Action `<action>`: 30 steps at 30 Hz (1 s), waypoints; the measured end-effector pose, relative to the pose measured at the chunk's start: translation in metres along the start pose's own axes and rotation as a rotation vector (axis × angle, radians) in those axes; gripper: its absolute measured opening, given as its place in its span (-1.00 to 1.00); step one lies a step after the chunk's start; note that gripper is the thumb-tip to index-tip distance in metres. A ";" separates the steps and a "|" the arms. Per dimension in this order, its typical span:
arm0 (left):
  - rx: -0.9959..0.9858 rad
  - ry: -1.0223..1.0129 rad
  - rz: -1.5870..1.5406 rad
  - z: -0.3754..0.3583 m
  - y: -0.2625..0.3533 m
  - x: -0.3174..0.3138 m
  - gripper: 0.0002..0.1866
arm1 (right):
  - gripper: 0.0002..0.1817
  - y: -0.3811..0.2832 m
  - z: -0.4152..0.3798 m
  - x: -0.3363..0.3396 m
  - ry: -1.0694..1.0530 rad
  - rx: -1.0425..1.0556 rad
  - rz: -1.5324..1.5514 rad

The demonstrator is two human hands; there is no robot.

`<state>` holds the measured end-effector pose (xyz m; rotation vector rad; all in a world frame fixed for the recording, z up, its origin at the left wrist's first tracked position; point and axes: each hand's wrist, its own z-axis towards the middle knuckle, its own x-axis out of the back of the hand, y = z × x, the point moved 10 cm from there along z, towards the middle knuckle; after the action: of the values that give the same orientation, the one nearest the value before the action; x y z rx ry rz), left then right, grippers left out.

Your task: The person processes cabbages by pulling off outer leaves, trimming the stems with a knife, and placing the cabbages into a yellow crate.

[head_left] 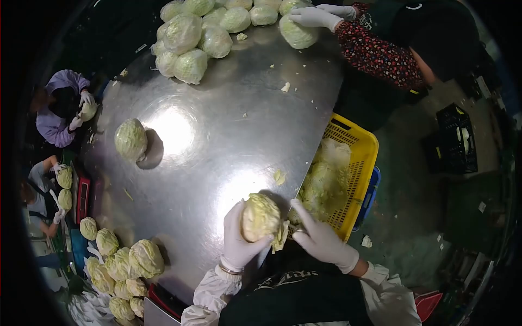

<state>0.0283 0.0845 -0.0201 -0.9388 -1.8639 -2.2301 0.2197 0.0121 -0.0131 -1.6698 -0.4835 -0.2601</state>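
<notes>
My left hand (241, 234), in a white glove, is closed around a pale yellow-green cabbage (260, 217) just above the near edge of the metal table (217, 136). A loose leaf (280, 237) hangs from the cabbage's right side. To the right of that leaf is my right hand (321, 242), also gloved, its index finger stretched out and apart from the thumb. Nothing shows in its grasp, and its lower fingers are partly hidden. A yellow basket (363, 163) holding leaves (326, 176) stands beside the table, close to my right hand.
One cabbage (130, 140) sits alone on the table. Wrapped cabbages (183, 33) are piled at the far side, where a co-worker's gloved hand (315, 17) touches one. More cabbages (145, 258) lie at lower left. Other people work along the left side. Leaf scraps (285, 87) dot the table.
</notes>
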 end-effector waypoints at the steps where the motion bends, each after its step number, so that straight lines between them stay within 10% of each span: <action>1: -0.004 -0.005 -0.003 0.001 0.007 -0.006 0.00 | -0.18 -0.015 0.004 -0.004 -0.011 0.019 0.047; 13: -0.178 0.035 0.345 0.006 0.049 -0.031 -0.06 | -0.44 -0.007 0.007 0.009 0.197 -0.011 -0.199; 19: -0.209 -0.092 0.414 -0.002 0.052 -0.025 -0.07 | -0.45 0.044 0.009 0.029 0.025 -0.390 0.541; 24: -0.113 -0.066 0.279 -0.034 0.019 0.017 -0.14 | -0.43 0.126 -0.002 0.054 0.186 -0.452 0.500; 30: 0.191 0.028 -0.180 -0.090 -0.049 0.060 -0.01 | -0.26 0.084 -0.015 0.081 0.541 -0.350 -0.403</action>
<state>-0.0773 0.0328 -0.0383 -0.7322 -2.1804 -2.0942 0.3315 0.0026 -0.0496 -1.7323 -0.3690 -1.1140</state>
